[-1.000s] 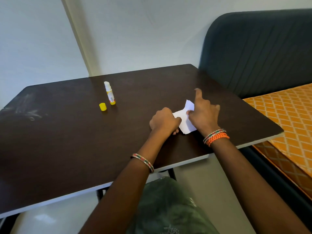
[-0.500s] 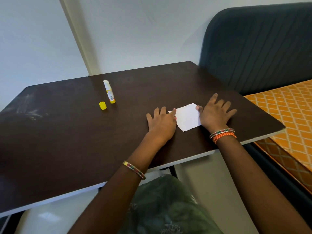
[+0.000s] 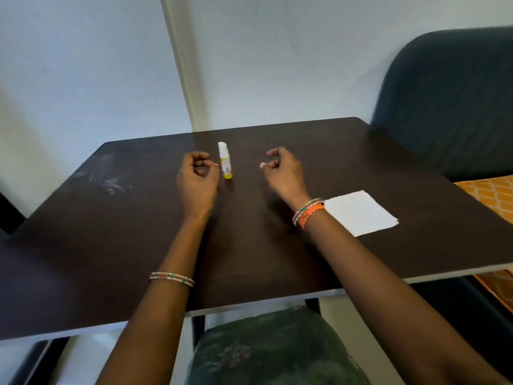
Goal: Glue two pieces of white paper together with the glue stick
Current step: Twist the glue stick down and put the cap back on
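On the dark table (image 3: 111, 245) the white paper (image 3: 361, 212) is seen flat near the right edge, likely already glued, while the uncapped glue stick (image 3: 225, 162) stands between the loosely curled, empty left hand (image 3: 197, 176) and right hand (image 3: 283, 173); capping appears left.

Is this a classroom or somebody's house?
Probably a home, though that's a guess. A small dark table stands in a plain wall corner, right beside a padded dark headboard and an orange patterned bedcover. Only a glue stick and paper lie on it.
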